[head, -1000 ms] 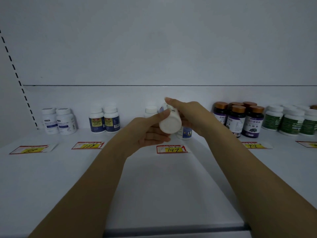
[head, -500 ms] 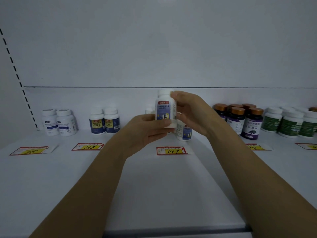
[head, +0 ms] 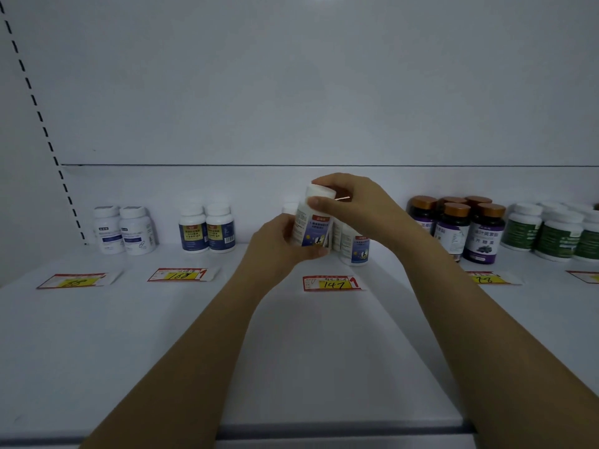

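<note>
Above the middle of the white shelf (head: 162, 335), a white bottle (head: 311, 230) with a blue label is held almost upright, clear of the shelf surface. The left hand (head: 275, 244) grasps its lower body, with the fingers (head: 311, 254) curled around it. The right hand (head: 356, 202) is at 2 o'clock of the bottle, and its fingers pinch the white cap (head: 321, 191). At 6 o'clock of the bottle lies the price tag (head: 332, 282) marked 147. At 4 o'clock stands a similar bottle (head: 355, 247), at 3 o'clock the brown-capped bottles (head: 483, 234), at 9 o'clock two blue-labelled bottles (head: 207, 231)
</note>
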The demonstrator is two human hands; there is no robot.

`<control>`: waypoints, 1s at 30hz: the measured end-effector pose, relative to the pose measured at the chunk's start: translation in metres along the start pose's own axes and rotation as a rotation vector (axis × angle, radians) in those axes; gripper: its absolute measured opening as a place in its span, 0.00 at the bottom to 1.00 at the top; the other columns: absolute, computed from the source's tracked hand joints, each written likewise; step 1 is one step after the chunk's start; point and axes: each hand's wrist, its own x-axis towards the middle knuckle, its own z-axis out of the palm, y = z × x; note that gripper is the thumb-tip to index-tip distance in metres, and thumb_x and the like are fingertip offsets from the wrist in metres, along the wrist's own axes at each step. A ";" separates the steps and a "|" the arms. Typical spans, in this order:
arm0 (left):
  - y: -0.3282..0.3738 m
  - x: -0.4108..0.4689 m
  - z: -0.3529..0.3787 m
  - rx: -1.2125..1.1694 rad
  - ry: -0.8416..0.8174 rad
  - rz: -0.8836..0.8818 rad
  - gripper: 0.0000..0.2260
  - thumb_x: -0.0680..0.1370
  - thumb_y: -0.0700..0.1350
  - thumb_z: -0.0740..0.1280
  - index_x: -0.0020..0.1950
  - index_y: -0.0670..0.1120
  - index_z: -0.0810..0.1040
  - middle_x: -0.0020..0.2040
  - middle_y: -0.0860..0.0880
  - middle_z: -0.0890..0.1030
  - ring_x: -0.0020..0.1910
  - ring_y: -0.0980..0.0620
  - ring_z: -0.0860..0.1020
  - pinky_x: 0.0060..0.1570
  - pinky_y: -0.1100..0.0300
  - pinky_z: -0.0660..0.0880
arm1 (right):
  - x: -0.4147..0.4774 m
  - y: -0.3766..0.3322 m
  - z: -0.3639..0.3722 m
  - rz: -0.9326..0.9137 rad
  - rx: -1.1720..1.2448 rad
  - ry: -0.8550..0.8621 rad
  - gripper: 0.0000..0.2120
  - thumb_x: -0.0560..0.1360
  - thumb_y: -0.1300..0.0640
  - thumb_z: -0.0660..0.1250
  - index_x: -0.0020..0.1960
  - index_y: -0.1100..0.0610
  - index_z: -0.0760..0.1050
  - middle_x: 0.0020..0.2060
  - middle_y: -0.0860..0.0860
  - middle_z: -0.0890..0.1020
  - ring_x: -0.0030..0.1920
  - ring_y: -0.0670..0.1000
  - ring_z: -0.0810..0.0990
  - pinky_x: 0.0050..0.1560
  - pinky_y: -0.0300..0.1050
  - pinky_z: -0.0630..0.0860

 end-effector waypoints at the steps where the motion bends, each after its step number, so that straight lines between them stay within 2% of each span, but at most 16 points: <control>1: -0.002 -0.001 0.001 0.027 0.007 0.004 0.18 0.70 0.47 0.75 0.55 0.50 0.72 0.49 0.56 0.77 0.44 0.59 0.76 0.36 0.74 0.70 | 0.002 0.000 0.001 -0.005 -0.052 -0.006 0.17 0.76 0.49 0.66 0.64 0.50 0.74 0.55 0.44 0.79 0.47 0.39 0.76 0.40 0.28 0.68; 3: -0.007 -0.002 0.002 0.084 0.028 -0.003 0.20 0.71 0.49 0.73 0.60 0.49 0.72 0.51 0.56 0.76 0.47 0.59 0.74 0.37 0.74 0.69 | 0.008 0.000 0.004 -0.012 -0.134 -0.021 0.18 0.77 0.50 0.65 0.66 0.51 0.73 0.59 0.45 0.77 0.49 0.41 0.74 0.38 0.27 0.67; 5: -0.015 -0.002 0.005 0.202 0.038 -0.026 0.23 0.72 0.53 0.72 0.64 0.48 0.71 0.55 0.55 0.76 0.51 0.56 0.75 0.45 0.69 0.70 | 0.012 0.002 0.008 -0.016 -0.168 -0.013 0.18 0.77 0.51 0.65 0.67 0.52 0.73 0.62 0.47 0.76 0.52 0.42 0.73 0.39 0.27 0.67; 7: -0.027 0.000 0.007 0.383 0.005 -0.070 0.29 0.70 0.60 0.71 0.65 0.48 0.69 0.61 0.52 0.75 0.57 0.52 0.74 0.54 0.59 0.72 | 0.016 0.005 0.013 -0.025 -0.192 0.022 0.19 0.77 0.52 0.66 0.67 0.53 0.73 0.63 0.50 0.75 0.55 0.45 0.74 0.49 0.31 0.70; 8: -0.033 0.000 0.008 0.456 -0.021 -0.091 0.31 0.70 0.63 0.70 0.66 0.47 0.69 0.63 0.49 0.74 0.60 0.50 0.73 0.58 0.55 0.72 | 0.018 0.008 0.016 -0.028 -0.211 0.039 0.19 0.77 0.53 0.66 0.67 0.54 0.73 0.63 0.51 0.75 0.58 0.48 0.75 0.55 0.37 0.71; 10: -0.040 0.000 0.010 0.574 -0.063 -0.110 0.35 0.71 0.66 0.65 0.70 0.45 0.66 0.67 0.46 0.71 0.66 0.48 0.68 0.65 0.52 0.68 | 0.021 0.014 0.023 -0.027 -0.268 0.057 0.19 0.77 0.54 0.67 0.67 0.56 0.73 0.63 0.54 0.75 0.61 0.53 0.74 0.63 0.44 0.70; 14: -0.045 -0.001 0.013 0.798 -0.190 -0.155 0.34 0.79 0.62 0.52 0.76 0.40 0.54 0.76 0.41 0.56 0.75 0.44 0.54 0.73 0.51 0.54 | 0.020 0.025 0.031 -0.029 -0.360 0.081 0.19 0.77 0.53 0.67 0.65 0.58 0.73 0.61 0.56 0.75 0.60 0.54 0.73 0.58 0.41 0.67; 17: -0.048 -0.002 0.013 0.847 -0.293 -0.216 0.29 0.82 0.57 0.46 0.77 0.40 0.47 0.78 0.41 0.47 0.77 0.44 0.46 0.75 0.52 0.47 | 0.016 0.032 0.035 -0.026 -0.405 0.058 0.19 0.77 0.52 0.67 0.64 0.59 0.73 0.60 0.55 0.76 0.59 0.54 0.74 0.57 0.42 0.68; 21: -0.053 -0.003 0.014 0.912 -0.332 -0.229 0.28 0.83 0.56 0.43 0.77 0.39 0.46 0.78 0.41 0.47 0.77 0.44 0.47 0.75 0.50 0.46 | 0.010 0.039 0.037 -0.004 -0.451 0.031 0.19 0.77 0.51 0.67 0.63 0.60 0.73 0.58 0.56 0.77 0.57 0.55 0.75 0.58 0.44 0.69; 25: -0.053 -0.002 0.015 0.924 -0.340 -0.230 0.29 0.83 0.56 0.43 0.77 0.40 0.45 0.78 0.42 0.46 0.77 0.45 0.46 0.75 0.51 0.46 | 0.008 0.043 0.034 -0.003 -0.531 0.044 0.19 0.78 0.50 0.65 0.63 0.59 0.73 0.58 0.55 0.77 0.58 0.55 0.74 0.63 0.46 0.67; 30: -0.052 -0.002 0.015 0.930 -0.350 -0.242 0.28 0.83 0.56 0.43 0.77 0.40 0.44 0.78 0.42 0.45 0.77 0.45 0.46 0.75 0.52 0.45 | 0.008 0.042 0.036 -0.025 -0.539 0.066 0.18 0.78 0.51 0.64 0.63 0.60 0.73 0.59 0.56 0.77 0.58 0.55 0.74 0.63 0.45 0.66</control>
